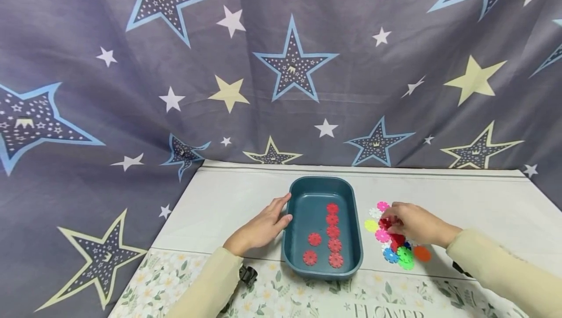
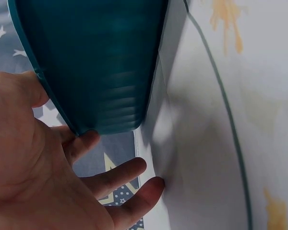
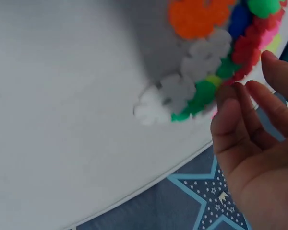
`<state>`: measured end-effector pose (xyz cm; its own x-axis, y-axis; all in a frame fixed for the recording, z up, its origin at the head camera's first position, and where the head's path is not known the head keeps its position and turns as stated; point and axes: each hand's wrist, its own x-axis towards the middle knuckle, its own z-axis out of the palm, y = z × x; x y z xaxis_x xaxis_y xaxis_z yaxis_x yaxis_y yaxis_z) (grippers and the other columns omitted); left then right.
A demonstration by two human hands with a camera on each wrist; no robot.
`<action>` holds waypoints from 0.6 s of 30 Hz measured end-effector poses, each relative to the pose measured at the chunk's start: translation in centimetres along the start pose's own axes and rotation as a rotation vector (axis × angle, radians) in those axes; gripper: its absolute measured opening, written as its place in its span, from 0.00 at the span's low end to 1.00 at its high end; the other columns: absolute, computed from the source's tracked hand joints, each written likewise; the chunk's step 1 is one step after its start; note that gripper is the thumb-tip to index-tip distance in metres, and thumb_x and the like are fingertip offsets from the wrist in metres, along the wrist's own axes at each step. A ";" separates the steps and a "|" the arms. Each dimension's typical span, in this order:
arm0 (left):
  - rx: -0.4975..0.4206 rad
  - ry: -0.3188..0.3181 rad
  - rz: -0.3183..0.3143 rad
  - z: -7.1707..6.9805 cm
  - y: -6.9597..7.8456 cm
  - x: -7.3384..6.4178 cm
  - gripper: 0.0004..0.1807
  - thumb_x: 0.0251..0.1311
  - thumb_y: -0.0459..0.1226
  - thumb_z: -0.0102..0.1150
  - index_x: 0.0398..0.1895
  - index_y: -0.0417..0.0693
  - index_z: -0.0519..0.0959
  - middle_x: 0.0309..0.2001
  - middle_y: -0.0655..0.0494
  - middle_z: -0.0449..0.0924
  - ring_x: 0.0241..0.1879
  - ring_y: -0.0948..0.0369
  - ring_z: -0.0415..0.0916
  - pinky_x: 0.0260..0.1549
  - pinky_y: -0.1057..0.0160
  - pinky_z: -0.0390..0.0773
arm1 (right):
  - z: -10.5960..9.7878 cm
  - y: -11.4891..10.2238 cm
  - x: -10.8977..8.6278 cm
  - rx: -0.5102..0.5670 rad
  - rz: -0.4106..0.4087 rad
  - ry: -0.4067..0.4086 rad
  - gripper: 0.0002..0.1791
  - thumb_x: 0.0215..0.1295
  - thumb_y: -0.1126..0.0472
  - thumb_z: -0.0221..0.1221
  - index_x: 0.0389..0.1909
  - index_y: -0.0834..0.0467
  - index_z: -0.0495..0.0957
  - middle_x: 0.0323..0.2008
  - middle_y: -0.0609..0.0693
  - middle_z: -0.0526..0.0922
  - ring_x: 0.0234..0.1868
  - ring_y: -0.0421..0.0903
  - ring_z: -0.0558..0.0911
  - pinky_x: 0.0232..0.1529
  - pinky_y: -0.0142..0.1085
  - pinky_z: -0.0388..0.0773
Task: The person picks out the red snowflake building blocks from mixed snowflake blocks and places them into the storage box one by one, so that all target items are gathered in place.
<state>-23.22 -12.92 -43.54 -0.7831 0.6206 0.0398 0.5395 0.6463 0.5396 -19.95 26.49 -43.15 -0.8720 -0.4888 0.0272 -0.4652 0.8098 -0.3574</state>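
A dark teal rectangular tray [image 1: 305, 210] stands in the middle of the table, with several red snowflake-shaped plastic discs [image 1: 333, 231] inside. Most of these form a column along its right side; two others lie at the lower left. My left hand [image 1: 262, 226] rests against the tray's left rim, its fingers [image 2: 117, 178] spread and fairly straight. Right of the tray, my right hand [image 1: 419, 223] reaches over a loose pile of mixed-colour discs [image 1: 405, 255]. Its fingers bend down beside a red disc [image 1: 385, 224]; I cannot tell whether they pinch it.
An orange disc [image 1: 422, 253] lies at the pile's right edge and a yellow one [image 1: 371, 225] at its left. White discs [image 3: 170, 98] show in the right wrist view. A star-patterned curtain [image 1: 290, 128] hangs behind the table; a floral cloth [image 1: 263, 288] covers its front.
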 end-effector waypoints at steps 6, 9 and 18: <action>-0.004 -0.003 -0.008 0.0 0.1 0.0 0.33 0.73 0.51 0.35 0.75 0.49 0.45 0.71 0.52 0.52 0.70 0.55 0.48 0.64 0.52 0.55 | 0.7 0.3 0.2 -0.002 0.035 0.032 0.10 0.52 0.69 0.68 0.36 0.57 0.82 0.29 0.43 0.72 0.30 0.39 0.71 0.35 0.38 0.76; -0.007 -0.002 -0.010 0.0 0.1 0.1 0.33 0.73 0.51 0.35 0.75 0.49 0.45 0.71 0.53 0.52 0.70 0.56 0.47 0.64 0.52 0.55 | 0.7 0.3 0.4 0.025 0.051 0.023 0.11 0.51 0.69 0.69 0.34 0.56 0.79 0.29 0.43 0.72 0.30 0.40 0.72 0.34 0.36 0.77; -0.011 -0.005 -0.012 0.0 0.1 0.0 0.33 0.73 0.51 0.35 0.75 0.47 0.46 0.71 0.52 0.51 0.70 0.55 0.47 0.64 0.51 0.55 | -1.3 0.1 1.4 0.117 -0.170 0.078 0.17 0.51 0.79 0.63 0.27 0.54 0.73 0.21 0.41 0.73 0.22 0.36 0.71 0.26 0.31 0.73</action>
<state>-23.23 -12.85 -43.45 -0.7881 0.6149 0.0284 0.5264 0.6492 0.5491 -21.39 26.26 -41.96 -0.7940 -0.5847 0.1665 -0.5892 0.6727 -0.4476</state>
